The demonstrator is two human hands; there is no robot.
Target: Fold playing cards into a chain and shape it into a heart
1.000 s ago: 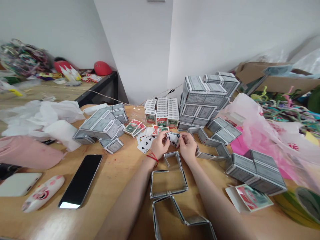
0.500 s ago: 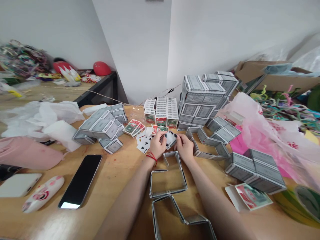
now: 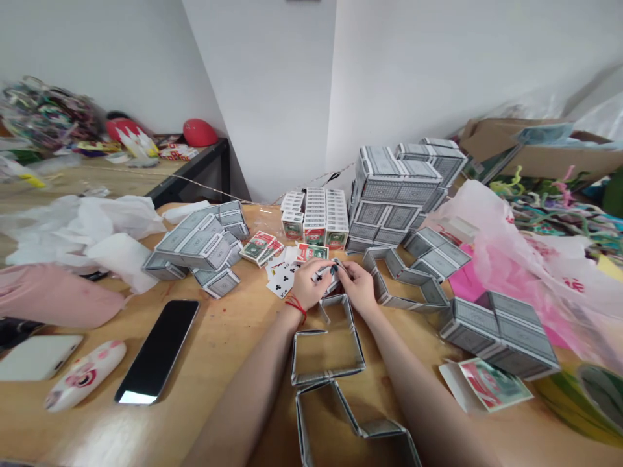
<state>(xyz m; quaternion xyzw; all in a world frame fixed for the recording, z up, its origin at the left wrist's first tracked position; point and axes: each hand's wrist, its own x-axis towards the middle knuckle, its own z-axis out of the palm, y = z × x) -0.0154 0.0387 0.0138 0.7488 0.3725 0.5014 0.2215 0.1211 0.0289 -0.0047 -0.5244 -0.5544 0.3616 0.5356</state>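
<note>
My left hand [image 3: 309, 285], with a red string at its wrist, pinches one side of a playing card [image 3: 333, 283]. Closed on the card's other side is my right hand [image 3: 358, 287]. The card looks bent, and fingers partly cover it. Just below the hands stands an open frame of folded cards [image 3: 329, 376]; a second folded-card frame [image 3: 354, 425] is nearer to me. Loose playing cards [image 3: 281, 280] lie face up left of my left hand. Right of my right hand is another open card frame [image 3: 411, 299].
Blocks built of cards stand at left [image 3: 195, 240], back right [image 3: 389, 194] and right [image 3: 501, 331]. Card boxes [image 3: 315, 217] are lined up behind the hands. A phone [image 3: 158, 350], a mouse-shaped white case [image 3: 86, 375] and green tape [image 3: 584, 395] lie on the table.
The card's face was spread flat between both hands and is now bent and mostly covered by fingers. My fingertips have come closer together. Other things stay put.
</note>
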